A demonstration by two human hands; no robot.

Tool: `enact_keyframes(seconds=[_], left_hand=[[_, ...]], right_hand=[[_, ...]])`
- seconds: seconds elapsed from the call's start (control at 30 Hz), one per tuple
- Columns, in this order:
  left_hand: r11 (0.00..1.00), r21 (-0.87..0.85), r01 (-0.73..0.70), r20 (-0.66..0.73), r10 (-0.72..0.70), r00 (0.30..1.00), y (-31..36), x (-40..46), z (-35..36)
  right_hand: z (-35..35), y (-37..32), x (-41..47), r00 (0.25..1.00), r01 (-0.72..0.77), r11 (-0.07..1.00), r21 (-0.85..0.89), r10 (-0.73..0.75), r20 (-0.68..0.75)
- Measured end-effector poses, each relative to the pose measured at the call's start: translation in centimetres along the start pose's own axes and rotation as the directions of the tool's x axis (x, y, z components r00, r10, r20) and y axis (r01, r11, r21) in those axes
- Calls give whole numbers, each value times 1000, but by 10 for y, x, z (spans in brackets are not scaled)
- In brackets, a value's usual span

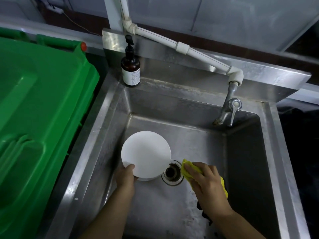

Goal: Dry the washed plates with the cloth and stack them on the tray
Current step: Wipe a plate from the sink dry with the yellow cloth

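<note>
**Plate lifted, cloth not yet on it**

The left hand pinches the near rim of a white plate, thumb on top, holding it over the steel sink beside the drain. The right hand holds a yellow cloth under its fingers, just right of the drain, apart from the plate. Drying looks about to begin; the cloth must cross to the plate's face. No tray is in view.

Plate: my left hand covers its near rim; my fingers beneath it are hidden.
Second plate: only a sliver shows under the one I hold.
Cloth: mostly hidden under my right hand.
Bottle, beyond my left hand: label print too small to read.
Bin, left of my left hand: cut off by the edge.
</note>
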State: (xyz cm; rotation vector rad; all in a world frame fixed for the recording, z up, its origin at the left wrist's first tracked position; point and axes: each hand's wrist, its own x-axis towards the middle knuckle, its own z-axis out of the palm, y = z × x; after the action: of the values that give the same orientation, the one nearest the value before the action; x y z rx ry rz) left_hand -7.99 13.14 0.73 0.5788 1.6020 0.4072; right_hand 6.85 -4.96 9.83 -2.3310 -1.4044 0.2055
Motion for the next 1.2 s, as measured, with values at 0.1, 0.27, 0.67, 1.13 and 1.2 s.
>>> enact_keyframes(seconds=[0.1,0.27,0.67,1.13,1.2], left_hand=[[999,-13,31,31,-31,999,7,-3,5],[975,151,-163,40,159,987,18,-12,4],[375,463,-803,317,777,545,98,-163,-29],[139,224,-965,187,965,183,152,-384,-49],[177,145,-973,136,971,197,157,-406,-48]], right_hand=[[-4,-4,1,1000,4,1000,-12,-4,-9],[-18,-10,3,998,44,999,-8,-44,-38],[-105,-26,-2,972,166,986,-19,-167,-167],[-266,-76,1,709,452,892,19,-347,-614],[-293,-93,9,653,470,881,48,-310,-691]])
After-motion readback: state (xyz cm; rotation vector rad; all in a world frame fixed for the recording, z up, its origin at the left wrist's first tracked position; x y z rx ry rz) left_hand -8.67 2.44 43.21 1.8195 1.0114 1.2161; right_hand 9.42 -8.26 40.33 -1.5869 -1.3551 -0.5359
